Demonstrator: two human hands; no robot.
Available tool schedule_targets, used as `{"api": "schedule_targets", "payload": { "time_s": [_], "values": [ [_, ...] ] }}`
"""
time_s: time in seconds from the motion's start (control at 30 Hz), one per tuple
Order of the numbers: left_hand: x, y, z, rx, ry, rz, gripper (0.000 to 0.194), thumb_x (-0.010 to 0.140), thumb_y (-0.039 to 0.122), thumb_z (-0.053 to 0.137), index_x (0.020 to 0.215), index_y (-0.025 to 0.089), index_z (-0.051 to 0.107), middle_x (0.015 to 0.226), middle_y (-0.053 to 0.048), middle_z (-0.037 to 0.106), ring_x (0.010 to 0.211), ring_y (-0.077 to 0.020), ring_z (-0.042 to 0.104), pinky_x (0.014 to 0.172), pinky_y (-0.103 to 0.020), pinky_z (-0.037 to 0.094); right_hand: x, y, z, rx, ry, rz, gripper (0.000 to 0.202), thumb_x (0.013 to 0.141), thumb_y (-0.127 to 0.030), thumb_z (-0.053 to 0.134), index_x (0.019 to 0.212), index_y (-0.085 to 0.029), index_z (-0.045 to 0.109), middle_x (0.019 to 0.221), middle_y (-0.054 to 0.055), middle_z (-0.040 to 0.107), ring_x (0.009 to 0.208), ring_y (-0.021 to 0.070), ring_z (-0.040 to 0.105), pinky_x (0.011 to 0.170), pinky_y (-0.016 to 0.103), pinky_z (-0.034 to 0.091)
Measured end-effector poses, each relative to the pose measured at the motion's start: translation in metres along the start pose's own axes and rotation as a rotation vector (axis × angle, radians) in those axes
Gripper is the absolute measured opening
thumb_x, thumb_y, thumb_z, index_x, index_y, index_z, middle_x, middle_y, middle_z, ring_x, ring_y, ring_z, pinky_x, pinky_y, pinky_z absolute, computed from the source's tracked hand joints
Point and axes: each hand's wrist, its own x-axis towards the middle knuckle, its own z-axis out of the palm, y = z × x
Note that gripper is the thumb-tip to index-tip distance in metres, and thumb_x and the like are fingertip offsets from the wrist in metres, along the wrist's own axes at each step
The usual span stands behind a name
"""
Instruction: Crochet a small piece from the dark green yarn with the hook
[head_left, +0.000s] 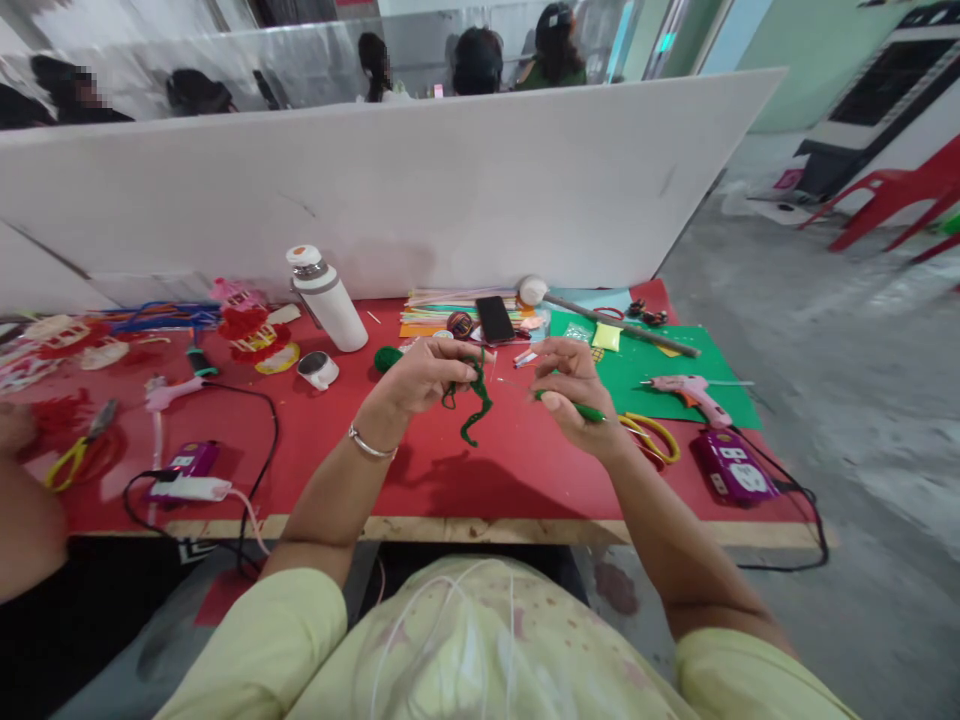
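Observation:
My left hand pinches a small piece of dark green crochet work, whose narrow strip hangs below the fingers above the red table. In my right hand is a crochet hook with a green handle, its thin metal shaft pointing left toward the yarn. The hook's tip is too fine to make out clearly, so I cannot tell whether it touches the work. Behind my left hand a green yarn ball lies on the table, partly hidden.
A white flask and a steel cup stand left. A phone lies at the back. To the right are a pink glue gun, a purple power box and yellow-handled scissors. Another person's arm is far left.

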Motion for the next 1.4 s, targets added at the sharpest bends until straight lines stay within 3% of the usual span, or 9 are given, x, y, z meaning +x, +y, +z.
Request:
{"api": "schedule_targets", "payload": {
  "time_s": [0.13,0.43,0.67,0.87,1.0,1.4],
  "values": [
    [0.003,-0.003,0.006,-0.033,0.014,0.009,0.026,0.055,0.016,0.09,0.081,0.014,0.086,0.069,-0.003,0.075,0.053,-0.0078,0.059,0.052,-0.021,0.046,0.003,-0.005,0.014,-0.011,0.057,0.069,0.041,0.106,-0.051,0.053,0.088,-0.025,0.08,0.132,0.01,0.055,0.098,0.0218,0.062,0.09,0.047,0.06],
    [0.002,-0.008,0.003,-0.112,0.13,0.037,0.025,0.058,0.014,0.092,0.081,0.012,0.082,0.071,-0.002,0.073,0.056,-0.0084,0.063,0.055,-0.02,0.049,0.003,-0.011,0.038,0.007,0.225,0.123,0.043,0.107,-0.05,0.053,0.085,-0.023,0.078,0.129,0.01,0.058,0.093,0.0202,0.064,0.089,0.046,0.059],
    [0.004,-0.012,0.011,-0.233,0.141,0.045,0.026,0.059,0.014,0.092,0.082,0.012,0.082,0.07,0.0,0.073,0.056,-0.0081,0.064,0.057,-0.021,0.052,0.003,-0.012,0.051,0.062,0.253,0.199,0.038,0.107,-0.047,0.053,0.091,-0.024,0.077,0.128,0.01,0.063,0.099,0.0221,0.068,0.085,0.043,0.064],
    [0.002,-0.015,0.01,-0.254,0.126,0.038,0.027,0.06,0.017,0.093,0.083,0.012,0.081,0.073,-0.001,0.073,0.057,-0.0082,0.064,0.058,-0.021,0.053,0.003,-0.011,0.054,0.061,0.281,0.222,0.04,0.107,-0.05,0.053,0.091,-0.025,0.079,0.126,0.01,0.068,0.106,0.0255,0.07,0.089,0.045,0.065],
    [0.003,-0.016,0.008,-0.261,0.142,0.03,0.029,0.06,0.017,0.093,0.085,0.012,0.081,0.071,0.0,0.071,0.056,-0.008,0.062,0.057,-0.021,0.053,0.004,-0.012,0.054,0.071,0.31,0.247,0.041,0.107,-0.049,0.053,0.086,-0.024,0.078,0.124,0.01,0.068,0.099,0.0229,0.07,0.088,0.044,0.064],
    [0.002,-0.016,0.009,-0.273,0.15,0.035,0.027,0.06,0.018,0.092,0.084,0.013,0.08,0.068,0.002,0.069,0.055,-0.0079,0.062,0.055,-0.021,0.052,0.001,-0.007,0.057,0.077,0.271,0.245,0.042,0.106,-0.052,0.052,0.087,-0.025,0.079,0.123,0.01,0.067,0.106,0.0254,0.068,0.087,0.045,0.064]
  ]
}}
